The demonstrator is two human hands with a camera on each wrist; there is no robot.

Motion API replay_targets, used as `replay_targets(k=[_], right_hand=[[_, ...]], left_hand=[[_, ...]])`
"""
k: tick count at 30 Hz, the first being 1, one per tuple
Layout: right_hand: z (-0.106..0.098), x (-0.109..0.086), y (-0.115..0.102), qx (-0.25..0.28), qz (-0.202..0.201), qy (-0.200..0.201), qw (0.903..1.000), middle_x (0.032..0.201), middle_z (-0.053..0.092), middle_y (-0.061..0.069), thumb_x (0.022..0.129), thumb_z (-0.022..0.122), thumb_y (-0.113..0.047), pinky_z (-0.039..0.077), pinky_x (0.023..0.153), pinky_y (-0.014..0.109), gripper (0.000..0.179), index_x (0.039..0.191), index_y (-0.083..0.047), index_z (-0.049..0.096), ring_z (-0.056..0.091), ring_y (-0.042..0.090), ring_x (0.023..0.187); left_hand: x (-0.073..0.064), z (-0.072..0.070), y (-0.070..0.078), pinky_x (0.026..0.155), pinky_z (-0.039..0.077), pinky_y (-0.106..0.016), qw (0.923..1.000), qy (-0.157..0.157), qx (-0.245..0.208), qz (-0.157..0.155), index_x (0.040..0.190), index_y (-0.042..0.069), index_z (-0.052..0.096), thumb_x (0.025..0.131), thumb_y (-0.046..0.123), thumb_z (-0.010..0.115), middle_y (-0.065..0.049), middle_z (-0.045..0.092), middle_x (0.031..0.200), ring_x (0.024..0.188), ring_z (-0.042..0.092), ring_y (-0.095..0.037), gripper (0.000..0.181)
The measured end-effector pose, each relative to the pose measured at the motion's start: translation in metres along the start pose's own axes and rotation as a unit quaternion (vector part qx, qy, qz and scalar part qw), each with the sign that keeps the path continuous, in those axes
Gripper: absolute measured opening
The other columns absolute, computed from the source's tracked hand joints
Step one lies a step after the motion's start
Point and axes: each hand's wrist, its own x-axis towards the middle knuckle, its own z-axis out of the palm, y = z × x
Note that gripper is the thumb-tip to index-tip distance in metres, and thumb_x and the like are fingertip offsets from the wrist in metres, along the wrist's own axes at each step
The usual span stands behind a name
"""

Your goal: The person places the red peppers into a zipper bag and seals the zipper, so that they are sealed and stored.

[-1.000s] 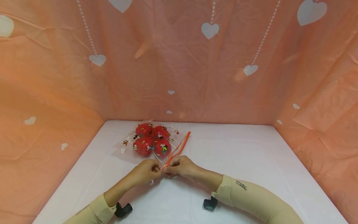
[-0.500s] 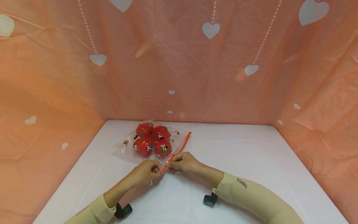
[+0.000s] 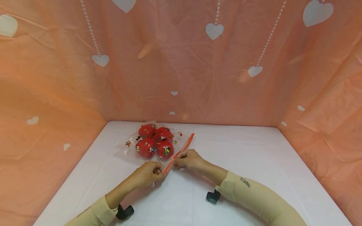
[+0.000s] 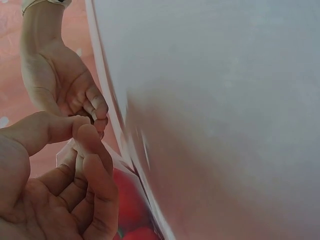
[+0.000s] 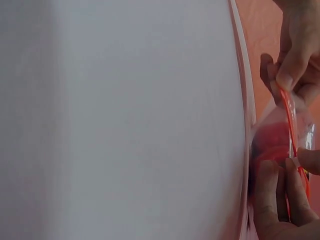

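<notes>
A clear zip bag (image 3: 128, 147) printed with small cartoon figures lies on the white table, several round red fruits (image 3: 145, 148) inside it. Its orange zip strip (image 3: 189, 140) runs slantwise along the bag's right side. My left hand (image 3: 148, 173) pinches the near end of that strip between thumb and fingertips, as the right wrist view also shows. A little farther up, my right hand (image 3: 188, 159) pinches the strip between thumb and forefinger. In the left wrist view the left fingers (image 4: 97, 175) are curled, with red fruit partly hidden behind them.
The white table (image 3: 240, 157) is enclosed by an orange curtain (image 3: 192, 78) with white hearts at the back and sides. Dark wrist-camera mounts (image 3: 124, 212) hang below both cuffs.
My right hand has slid along the orange strip, up and away from the left hand, and the strip's two edges lie closer together there. The left hand stays at the near end.
</notes>
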Motion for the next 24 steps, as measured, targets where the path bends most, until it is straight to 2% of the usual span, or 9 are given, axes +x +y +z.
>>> replay_targets(k=[5,11,19,24], right_hand=[[-0.006,0.005,0.001,0.003,0.005,0.017,0.9998,0.089,0.080,0.013,0.097,0.080,-0.011,0.063,0.077,0.031,0.017,0.101,0.006,0.080,0.079,0.019,0.079],[-0.013,0.010,0.002,0.007,0.006,0.025,0.9996,0.090,0.080,0.014,0.097,0.081,-0.010,0.063,0.078,0.033,0.017,0.102,0.006,0.080,0.079,0.018,0.079],[-0.027,0.017,0.002,0.023,0.013,0.043,0.9987,0.089,0.080,0.016,0.097,0.078,-0.005,0.063,0.078,0.031,0.012,0.098,0.007,0.077,0.078,0.016,0.078],[-0.035,0.022,0.002,0.019,0.006,0.046,0.9987,0.090,0.080,0.015,0.098,0.075,-0.002,0.062,0.078,0.030,0.011,0.099,0.008,0.076,0.077,0.015,0.078]], left_hand=[[0.000,0.001,0.001,0.056,0.047,-0.025,1.0000,0.004,0.000,-0.004,0.091,0.008,0.069,0.096,0.010,0.078,0.003,0.061,0.076,0.063,0.057,-0.010,0.010],[0.001,0.001,0.000,0.060,0.047,-0.025,0.9995,0.013,0.028,0.005,0.088,0.011,0.068,0.096,0.012,0.078,0.005,0.060,0.076,0.067,0.057,-0.009,0.013],[-0.001,0.002,0.001,0.056,0.048,-0.025,0.9999,0.006,0.011,-0.006,0.089,0.009,0.068,0.096,0.009,0.077,0.003,0.060,0.076,0.061,0.058,-0.010,0.012],[-0.002,0.002,0.001,0.058,0.047,-0.025,0.9996,0.008,0.024,-0.008,0.087,0.011,0.067,0.095,0.009,0.077,0.003,0.059,0.075,0.059,0.057,-0.010,0.012]])
